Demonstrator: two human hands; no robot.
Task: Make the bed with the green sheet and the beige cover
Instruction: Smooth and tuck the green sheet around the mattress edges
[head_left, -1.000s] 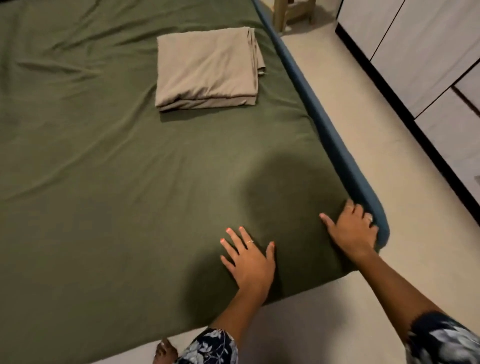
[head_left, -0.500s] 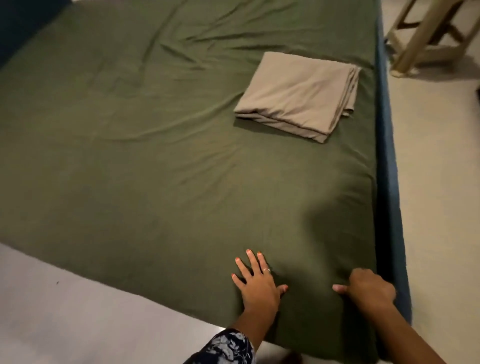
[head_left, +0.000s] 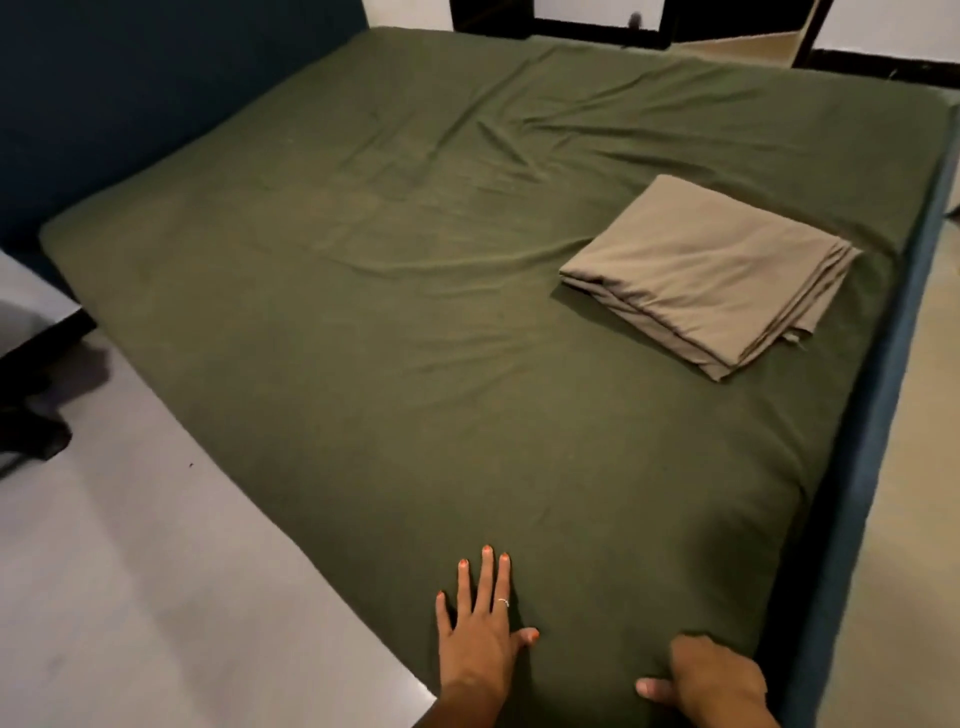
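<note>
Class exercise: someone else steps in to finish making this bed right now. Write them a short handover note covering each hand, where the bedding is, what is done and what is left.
Left hand: open, palm flat on the green sheet near the bed's near corner.
Right hand: fingers curled over the sheet at that corner, seemingly gripping or tucking it.
Green sheet: spread over the whole mattress, with wrinkles toward the far end.
Beige cover: folded, lying on the sheet on the right side, untouched.
Done: sheet laid out.
Left: finish this corner, smooth the wrinkles, then unfold the beige cover and spread it over the bed.
</note>
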